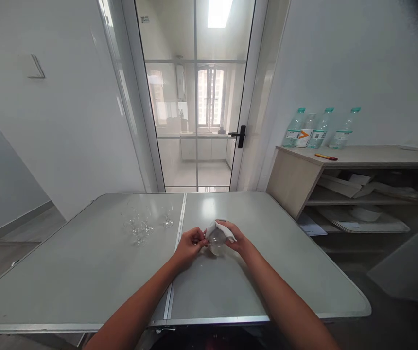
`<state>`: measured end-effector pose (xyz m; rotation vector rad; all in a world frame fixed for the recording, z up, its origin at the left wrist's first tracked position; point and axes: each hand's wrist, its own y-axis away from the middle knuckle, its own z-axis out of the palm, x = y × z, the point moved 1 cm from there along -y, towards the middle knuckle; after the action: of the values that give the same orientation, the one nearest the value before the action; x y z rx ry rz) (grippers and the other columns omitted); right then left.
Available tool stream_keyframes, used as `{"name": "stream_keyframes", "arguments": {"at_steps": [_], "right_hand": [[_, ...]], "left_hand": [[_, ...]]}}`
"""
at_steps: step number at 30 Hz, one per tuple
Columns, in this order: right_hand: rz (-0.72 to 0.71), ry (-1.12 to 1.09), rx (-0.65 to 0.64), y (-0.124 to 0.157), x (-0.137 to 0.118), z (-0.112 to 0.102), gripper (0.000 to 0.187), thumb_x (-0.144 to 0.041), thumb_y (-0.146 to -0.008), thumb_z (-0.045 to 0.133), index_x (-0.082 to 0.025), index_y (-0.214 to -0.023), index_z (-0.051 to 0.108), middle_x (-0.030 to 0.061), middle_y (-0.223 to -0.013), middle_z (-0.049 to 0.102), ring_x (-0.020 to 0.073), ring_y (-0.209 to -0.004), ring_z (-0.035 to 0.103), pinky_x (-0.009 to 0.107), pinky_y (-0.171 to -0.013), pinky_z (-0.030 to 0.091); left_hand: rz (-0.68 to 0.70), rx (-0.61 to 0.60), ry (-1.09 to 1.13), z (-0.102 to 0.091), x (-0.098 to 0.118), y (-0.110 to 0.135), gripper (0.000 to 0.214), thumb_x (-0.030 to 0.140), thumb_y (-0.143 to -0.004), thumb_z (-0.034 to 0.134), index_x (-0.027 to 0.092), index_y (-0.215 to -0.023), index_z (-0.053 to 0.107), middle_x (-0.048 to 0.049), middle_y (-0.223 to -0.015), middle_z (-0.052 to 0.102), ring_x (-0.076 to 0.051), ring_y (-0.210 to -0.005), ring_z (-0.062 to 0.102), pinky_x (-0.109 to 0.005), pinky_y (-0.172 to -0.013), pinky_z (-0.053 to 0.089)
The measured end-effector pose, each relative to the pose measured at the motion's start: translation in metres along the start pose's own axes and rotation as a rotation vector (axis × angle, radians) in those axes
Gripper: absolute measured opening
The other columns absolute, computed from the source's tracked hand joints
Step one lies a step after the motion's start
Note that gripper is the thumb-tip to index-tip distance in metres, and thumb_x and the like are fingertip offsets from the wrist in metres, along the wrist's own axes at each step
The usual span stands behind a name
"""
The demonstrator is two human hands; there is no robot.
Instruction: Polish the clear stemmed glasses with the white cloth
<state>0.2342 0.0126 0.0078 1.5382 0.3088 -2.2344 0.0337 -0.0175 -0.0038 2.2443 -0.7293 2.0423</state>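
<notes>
My left hand (190, 244) is closed on the stem end of a clear glass (216, 241) held just above the grey table (85, 272). Over the glass's bowl my right hand (235, 236) presses a white cloth (222, 227), fingers curled round it. Several more clear stemmed glasses (141, 221) stand upright together on the table's left half, a little beyond my left hand; one (167, 214) is set apart nearest the centre seam.
A glass door (196, 97) with a black handle (240, 136) is behind the table. At right, a wooden shelf unit (296, 180) carries several water bottles (316, 129), a pen (326, 157) and papers below.
</notes>
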Motion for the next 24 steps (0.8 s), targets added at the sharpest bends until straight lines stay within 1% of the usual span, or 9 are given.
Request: {"name": "stream_keyframes", "arguments": {"at_steps": [4,8,12,15,17,19,20,22,24], "right_hand": [[-0.093,-0.023,0.017,-0.004,0.000,0.008,0.045,-0.061,-0.082,0.063,-0.018,-0.095,0.072,0.0111,-0.085,0.075,0.0261,-0.083,0.070,0.032,-0.067,0.053],[-0.151,0.022,0.038,-0.009,0.006,0.011,0.048,-0.063,-0.087,0.057,-0.019,-0.104,0.070,0.0089,-0.088,0.074,0.0237,-0.082,0.068,0.031,-0.068,0.052],[-0.245,0.113,0.197,-0.012,0.014,0.011,0.057,-0.070,-0.086,0.057,-0.019,-0.110,0.069,0.0078,-0.093,0.074,0.0235,-0.084,0.066,0.031,-0.072,0.052],[-0.401,0.294,0.285,-0.013,0.018,0.013,0.059,-0.066,-0.092,0.053,-0.021,-0.128,0.063,0.0097,-0.116,0.072,0.0263,-0.106,0.065,0.036,-0.089,0.052],[-0.549,0.522,0.250,-0.012,0.018,0.015,0.055,-0.055,-0.098,0.050,-0.024,-0.142,0.054,0.0099,-0.142,0.060,0.0272,-0.131,0.054,0.040,-0.109,0.043],[-0.688,0.805,0.146,-0.011,0.016,0.017,0.050,-0.042,-0.100,0.049,-0.025,-0.147,0.051,0.0082,-0.156,0.046,0.0268,-0.146,0.039,0.045,-0.120,0.031],[-0.732,0.946,0.074,-0.010,0.015,0.019,0.048,-0.036,-0.099,0.050,-0.025,-0.145,0.053,0.0081,-0.157,0.045,0.0269,-0.148,0.036,0.047,-0.122,0.028],[-0.765,1.174,-0.051,-0.009,0.013,0.021,0.047,-0.023,-0.093,0.053,-0.024,-0.139,0.059,0.0091,-0.148,0.055,0.0279,-0.144,0.040,0.048,-0.119,0.032],[-0.750,1.303,-0.081,-0.007,0.012,0.024,0.049,-0.014,-0.085,0.054,-0.023,-0.132,0.064,0.0097,-0.134,0.065,0.0286,-0.134,0.048,0.047,-0.112,0.040]], "left_hand": [[-0.032,0.053,0.224,-0.001,-0.004,-0.006,0.042,0.048,-0.079,0.078,0.019,-0.075,0.048,-0.0006,-0.068,0.065,-0.008,-0.050,0.046,-0.022,-0.050,0.032],[-0.103,0.152,0.371,-0.002,-0.008,-0.007,0.043,0.049,-0.079,0.078,0.019,-0.077,0.047,0.0001,-0.069,0.066,-0.006,-0.049,0.044,-0.021,-0.051,0.030],[-0.208,0.206,0.433,-0.002,-0.014,-0.007,0.044,0.052,-0.077,0.078,0.019,-0.081,0.049,0.0001,-0.074,0.066,-0.007,-0.051,0.047,-0.021,-0.050,0.032],[-0.239,0.245,0.411,-0.001,-0.021,-0.008,0.045,0.055,-0.077,0.077,0.019,-0.082,0.051,-0.0003,-0.078,0.065,-0.007,-0.052,0.049,-0.020,-0.051,0.035],[-0.249,0.231,0.395,0.001,-0.025,-0.008,0.044,0.057,-0.077,0.075,0.019,-0.082,0.052,0.0001,-0.077,0.064,-0.007,-0.052,0.050,-0.021,-0.051,0.037],[-0.235,0.203,0.320,0.003,-0.029,-0.007,0.043,0.057,-0.078,0.073,0.019,-0.079,0.053,0.0012,-0.071,0.061,-0.007,-0.048,0.047,-0.021,-0.049,0.036],[-0.212,0.195,0.257,0.003,-0.031,-0.007,0.042,0.055,-0.079,0.072,0.019,-0.077,0.052,0.0019,-0.067,0.059,-0.007,-0.047,0.046,-0.021,-0.048,0.034],[-0.148,0.189,0.125,0.004,-0.031,-0.006,0.038,0.051,-0.081,0.071,0.018,-0.073,0.053,0.0023,-0.063,0.057,-0.008,-0.049,0.046,-0.021,-0.049,0.034],[-0.088,0.196,0.043,0.003,-0.028,-0.004,0.031,0.044,-0.081,0.071,0.017,-0.072,0.056,0.0017,-0.064,0.057,-0.010,-0.057,0.050,-0.022,-0.055,0.037]]}}
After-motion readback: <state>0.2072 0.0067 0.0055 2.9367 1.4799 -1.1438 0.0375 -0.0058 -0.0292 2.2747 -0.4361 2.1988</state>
